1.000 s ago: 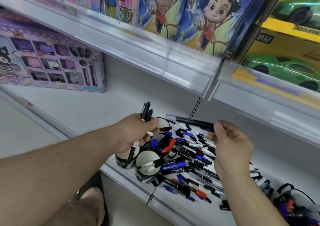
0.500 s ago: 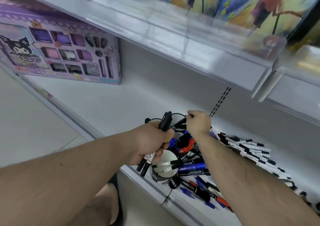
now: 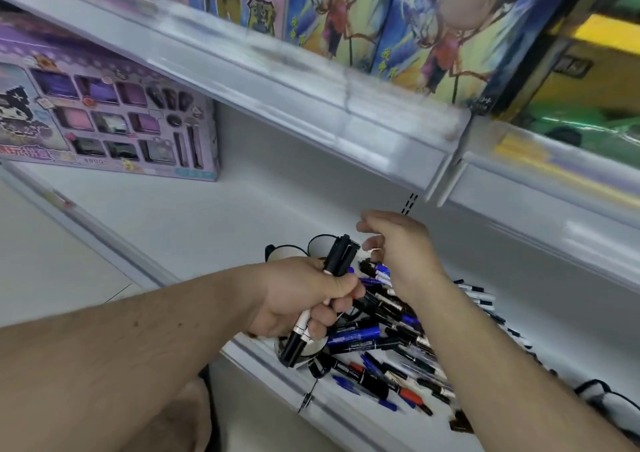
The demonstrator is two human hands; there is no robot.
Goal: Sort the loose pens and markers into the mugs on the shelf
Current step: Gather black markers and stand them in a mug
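A: Item 1, markers in hand (image 3: 325,296). Axis?

B: Long axis runs from 7 o'clock to 1 o'clock. Black caps up at 1 o'clock, dark tips down at 7 o'clock, white barrels mid-length. At least 2 in the bundle, gripped in the left hand (image 3: 304,296), fingers curled tight round the barrels.

A: Item 2, right hand (image 3: 398,244)?

B: Raised just at 2 o'clock of the caps, fingers loosely bent and spread, nothing held.

A: Item 3, mugs?

B: 2 pale mugs with dark rims (image 3: 318,247) behind the left hand at 12 o'clock, largely hidden by it. Another mug (image 3: 304,351) lies under the markers' lower tips at 6 o'clock.

A: Item 4, loose stock?

B: Pile of pens and markers (image 3: 391,341) on the white shelf (image 3: 207,216), from 3 to 5 o'clock of the left hand: black, blue, a few red, lying at mixed angles. The right forearm crosses over part of it.

A: Surroundings?

B: Purple boxed set (image 3: 104,116) at 10 o'clock; cartoon boxes (image 3: 381,12) on the upper shelf, blurred.
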